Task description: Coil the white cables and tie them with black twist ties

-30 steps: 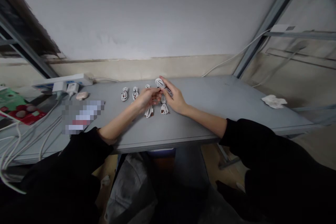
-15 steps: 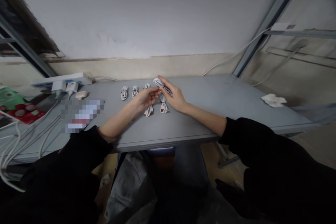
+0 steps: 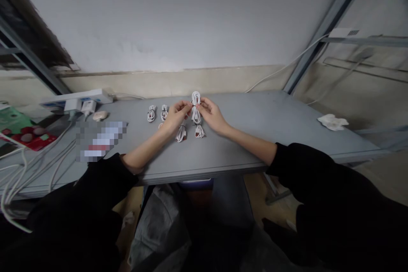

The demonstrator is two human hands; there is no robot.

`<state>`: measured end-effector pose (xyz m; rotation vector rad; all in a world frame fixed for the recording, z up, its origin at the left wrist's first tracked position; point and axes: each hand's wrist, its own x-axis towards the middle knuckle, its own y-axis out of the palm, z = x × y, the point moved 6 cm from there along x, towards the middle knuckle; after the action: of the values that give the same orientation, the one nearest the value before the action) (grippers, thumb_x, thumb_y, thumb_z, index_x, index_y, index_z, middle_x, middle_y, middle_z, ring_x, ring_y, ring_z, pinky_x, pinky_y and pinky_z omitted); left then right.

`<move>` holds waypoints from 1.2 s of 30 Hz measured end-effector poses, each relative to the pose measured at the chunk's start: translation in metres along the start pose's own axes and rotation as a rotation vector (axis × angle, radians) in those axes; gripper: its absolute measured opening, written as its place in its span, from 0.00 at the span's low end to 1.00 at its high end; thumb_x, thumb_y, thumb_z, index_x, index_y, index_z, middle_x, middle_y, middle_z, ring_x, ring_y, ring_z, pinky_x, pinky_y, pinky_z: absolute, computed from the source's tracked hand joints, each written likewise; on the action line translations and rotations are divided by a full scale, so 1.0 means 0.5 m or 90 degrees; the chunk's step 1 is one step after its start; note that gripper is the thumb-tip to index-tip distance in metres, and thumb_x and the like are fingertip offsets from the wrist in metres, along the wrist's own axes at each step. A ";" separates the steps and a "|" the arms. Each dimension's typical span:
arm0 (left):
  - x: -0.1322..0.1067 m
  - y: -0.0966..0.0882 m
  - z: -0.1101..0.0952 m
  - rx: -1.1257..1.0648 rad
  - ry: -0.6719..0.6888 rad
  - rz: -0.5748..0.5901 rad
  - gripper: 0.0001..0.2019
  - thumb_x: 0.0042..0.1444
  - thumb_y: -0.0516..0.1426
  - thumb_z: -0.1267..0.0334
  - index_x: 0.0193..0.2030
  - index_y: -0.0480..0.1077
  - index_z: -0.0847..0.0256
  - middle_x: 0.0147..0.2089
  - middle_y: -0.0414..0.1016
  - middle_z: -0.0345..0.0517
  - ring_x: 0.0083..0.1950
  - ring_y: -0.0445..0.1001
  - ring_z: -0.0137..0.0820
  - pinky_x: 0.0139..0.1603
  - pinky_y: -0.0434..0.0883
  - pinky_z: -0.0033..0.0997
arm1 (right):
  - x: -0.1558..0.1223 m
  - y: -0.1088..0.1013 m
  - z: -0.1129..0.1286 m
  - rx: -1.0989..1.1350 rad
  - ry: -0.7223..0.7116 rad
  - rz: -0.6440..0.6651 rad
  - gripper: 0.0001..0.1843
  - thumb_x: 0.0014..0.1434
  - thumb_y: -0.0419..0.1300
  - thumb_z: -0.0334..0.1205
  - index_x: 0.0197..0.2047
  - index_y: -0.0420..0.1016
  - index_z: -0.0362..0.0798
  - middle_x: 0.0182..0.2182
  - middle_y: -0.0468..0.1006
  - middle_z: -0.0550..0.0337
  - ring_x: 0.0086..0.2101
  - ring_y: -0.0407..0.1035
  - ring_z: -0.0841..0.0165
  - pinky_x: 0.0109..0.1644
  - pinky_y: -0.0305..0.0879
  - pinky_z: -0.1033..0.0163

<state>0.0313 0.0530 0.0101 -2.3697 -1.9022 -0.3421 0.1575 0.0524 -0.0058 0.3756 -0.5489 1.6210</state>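
Note:
My left hand (image 3: 174, 118) and my right hand (image 3: 212, 115) meet above the grey table (image 3: 242, 136), their fingertips pinching a coiled white cable (image 3: 196, 108) held upright. A thin dark tie seems to circle its middle. Several similar bundled white cables lie on the table: two to the left (image 3: 151, 113) of my left hand, and two just below my hands (image 3: 199, 131). Another small white bundle is partly hidden beside my left hand.
A white power strip (image 3: 76, 97) with plugged-in adapters stands at the table's far left, near a small beige object (image 3: 100, 115) and a pixelated patch (image 3: 100, 141). Loose white cables (image 3: 19, 182) trail at left. A crumpled white cloth (image 3: 333, 122) lies at right.
The cable coil has swung from a tilted position to upright. My left hand has moved up and now pinches it with my right hand, and both hands are closer together.

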 end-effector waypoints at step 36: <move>-0.029 -0.001 -0.060 0.263 0.362 -0.062 0.03 0.58 0.57 0.67 0.33 0.69 0.59 0.29 0.72 0.38 0.30 0.65 0.26 0.34 0.64 0.29 | -0.002 0.012 0.039 0.352 0.230 0.064 0.03 0.60 0.60 0.36 0.37 0.70 0.46 0.26 0.74 0.64 0.24 0.69 0.74 0.31 0.72 0.66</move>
<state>0.0243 0.0333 0.0358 -1.6900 -1.6227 -0.5060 0.1501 0.0405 0.0091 0.4498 0.1669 1.8732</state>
